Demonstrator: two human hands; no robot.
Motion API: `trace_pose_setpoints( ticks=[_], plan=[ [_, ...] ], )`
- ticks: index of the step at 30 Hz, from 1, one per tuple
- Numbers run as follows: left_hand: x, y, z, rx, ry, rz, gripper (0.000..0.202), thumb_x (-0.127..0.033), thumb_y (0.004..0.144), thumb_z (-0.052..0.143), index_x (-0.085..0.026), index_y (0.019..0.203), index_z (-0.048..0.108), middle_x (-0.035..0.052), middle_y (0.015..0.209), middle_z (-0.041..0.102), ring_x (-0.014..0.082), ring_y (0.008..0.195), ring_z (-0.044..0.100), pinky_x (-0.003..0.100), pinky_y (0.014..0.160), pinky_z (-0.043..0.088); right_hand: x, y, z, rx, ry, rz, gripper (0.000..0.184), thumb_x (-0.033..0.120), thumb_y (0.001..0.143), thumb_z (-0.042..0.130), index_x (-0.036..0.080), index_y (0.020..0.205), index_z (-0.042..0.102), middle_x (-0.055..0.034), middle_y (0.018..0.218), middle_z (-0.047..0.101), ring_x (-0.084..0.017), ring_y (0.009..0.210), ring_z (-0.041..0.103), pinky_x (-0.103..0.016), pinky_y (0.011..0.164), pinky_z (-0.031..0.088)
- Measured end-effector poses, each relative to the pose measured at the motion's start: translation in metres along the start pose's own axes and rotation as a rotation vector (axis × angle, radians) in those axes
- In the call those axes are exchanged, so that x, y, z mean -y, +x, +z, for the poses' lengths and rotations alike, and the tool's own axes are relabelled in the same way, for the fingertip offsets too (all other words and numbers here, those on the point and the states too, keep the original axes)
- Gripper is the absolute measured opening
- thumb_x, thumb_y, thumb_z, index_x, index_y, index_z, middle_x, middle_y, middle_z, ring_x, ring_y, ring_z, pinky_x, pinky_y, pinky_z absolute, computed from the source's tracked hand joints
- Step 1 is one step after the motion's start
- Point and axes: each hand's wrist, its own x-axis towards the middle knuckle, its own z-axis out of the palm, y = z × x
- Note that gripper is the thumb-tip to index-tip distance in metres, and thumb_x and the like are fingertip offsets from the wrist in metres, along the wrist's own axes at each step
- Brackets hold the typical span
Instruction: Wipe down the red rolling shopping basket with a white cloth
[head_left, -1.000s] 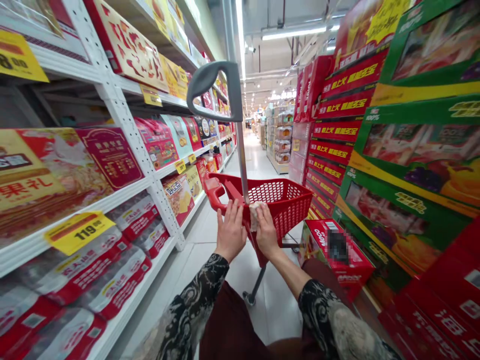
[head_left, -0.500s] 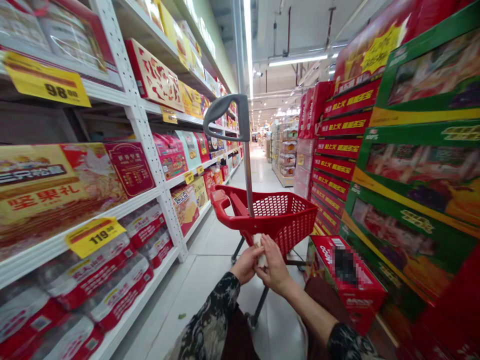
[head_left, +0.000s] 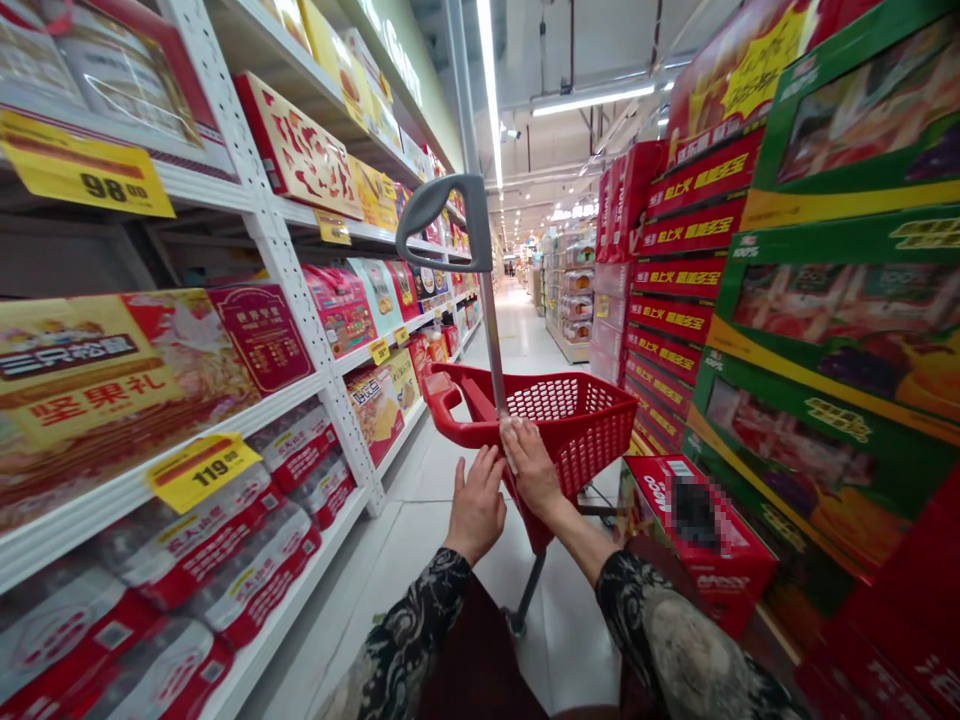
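Note:
A red plastic shopping basket cart [head_left: 577, 420] stands in the aisle ahead of me, its grey pull handle [head_left: 442, 215] raised on a metal pole [head_left: 493, 340]. My right hand [head_left: 534, 468] presses a whitish cloth [head_left: 508, 432] against the basket's near rim at the foot of the pole, fingers closed on it. My left hand [head_left: 476, 505] hovers just left of it, fingers stretched upward and empty, close to the rim.
White shelves [head_left: 247, 400] with red and yellow gift boxes and yellow price tags run along the left. Stacked red and green cartons [head_left: 810, 330] wall the right, with a red carton [head_left: 697, 530] on the floor by the cart. The tiled aisle [head_left: 525, 320] stretches ahead.
Both hands rose from below the basket's rim to its top edge. The left hand came off the cloth and opened. The view shifted slightly.

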Motion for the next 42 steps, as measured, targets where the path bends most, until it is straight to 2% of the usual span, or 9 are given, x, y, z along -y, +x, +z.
trace_pose_setpoints(
  ticks=[6,11,16,22,27,30,36,39,42],
  plan=[
    [0.012,0.002,-0.012,-0.012,0.28,0.057,0.062,-0.015,0.073,0.047,-0.008,0.133,0.033,0.0161,0.144,0.028,0.0245,0.136,0.018,0.05,0.11,0.012,0.006,-0.079,0.006,0.21,-0.009,-0.031,0.051,0.004,0.084,0.041,0.016,0.133,0.04,-0.012,0.136,0.043,-0.023,0.134,0.023,-0.046,0.104,0.036],
    [0.016,0.012,-0.015,0.002,0.328,0.06,0.066,-0.014,0.073,0.044,-0.008,0.136,0.029,0.0145,0.146,0.024,0.024,0.137,0.015,0.052,0.109,0.008,0.005,-0.032,-0.006,0.029,0.007,0.032,0.054,0.006,0.086,0.037,0.019,0.138,0.03,-0.01,0.143,0.032,-0.023,0.135,0.021,-0.049,0.106,0.032],
    [0.021,0.018,-0.017,0.026,0.378,0.042,0.068,-0.014,0.072,0.044,-0.007,0.137,0.027,0.0143,0.147,0.02,0.0251,0.137,0.015,0.054,0.109,0.007,0.008,0.024,0.008,-0.031,-0.01,0.067,0.055,0.012,0.088,0.042,0.02,0.14,0.025,-0.0089,0.146,0.026,-0.024,0.136,0.018,-0.049,0.108,0.03],
    [0.023,0.017,-0.019,0.041,0.417,0.059,0.07,-0.015,0.072,0.044,-0.008,0.138,0.024,0.0131,0.147,0.018,0.0248,0.137,0.012,0.055,0.109,0.008,0.01,-0.02,0.022,0.0,-0.014,0.041,0.059,0.005,0.086,0.04,0.019,0.141,0.022,-0.01,0.146,0.024,-0.025,0.136,0.017,-0.052,0.107,0.029],
    [0.021,0.016,-0.02,0.055,0.415,0.059,0.069,-0.013,0.072,0.043,-0.009,0.139,0.024,0.0123,0.148,0.018,0.0235,0.138,0.01,0.055,0.109,0.008,0.004,-0.066,0.015,0.148,0.0,0.014,0.058,0.001,0.083,0.038,0.017,0.138,0.03,-0.0116,0.143,0.031,-0.023,0.135,0.019,-0.049,0.106,0.032],
    [0.022,0.019,-0.021,0.065,0.407,0.056,0.07,-0.013,0.072,0.043,-0.009,0.139,0.023,0.0129,0.147,0.019,0.024,0.137,0.011,0.055,0.109,0.007,0.002,-0.055,0.007,0.114,0.018,0.017,0.059,0.001,0.084,0.035,0.018,0.14,0.026,-0.0107,0.144,0.029,-0.022,0.135,0.019,-0.048,0.107,0.031],
    [0.02,0.035,-0.022,0.078,0.4,0.053,0.067,-0.014,0.075,0.041,-0.007,0.139,0.023,0.0144,0.148,0.018,0.0262,0.137,0.011,0.056,0.109,0.005,0.009,0.025,0.01,-0.027,0.033,0.083,0.056,0.011,0.088,0.04,0.02,0.141,0.023,-0.0073,0.148,0.021,-0.023,0.136,0.016,-0.049,0.11,0.024],
    [0.018,0.04,-0.023,0.08,0.4,0.058,0.066,-0.015,0.075,0.041,-0.007,0.139,0.022,0.0139,0.148,0.017,0.0259,0.137,0.01,0.055,0.109,0.004,0.015,0.018,0.019,0.011,0.054,0.087,0.053,0.01,0.088,0.039,0.02,0.139,0.028,-0.0076,0.147,0.024,-0.023,0.136,0.015,-0.049,0.109,0.026],
    [0.018,0.04,-0.023,0.098,0.407,0.052,0.065,-0.015,0.076,0.04,-0.006,0.139,0.023,0.0135,0.148,0.017,0.0257,0.138,0.01,0.055,0.109,0.004,0.016,-0.022,0.023,0.064,0.06,0.067,0.053,0.006,0.086,0.039,0.019,0.137,0.032,-0.0088,0.144,0.029,-0.022,0.136,0.017,-0.049,0.108,0.029]
  ],
)
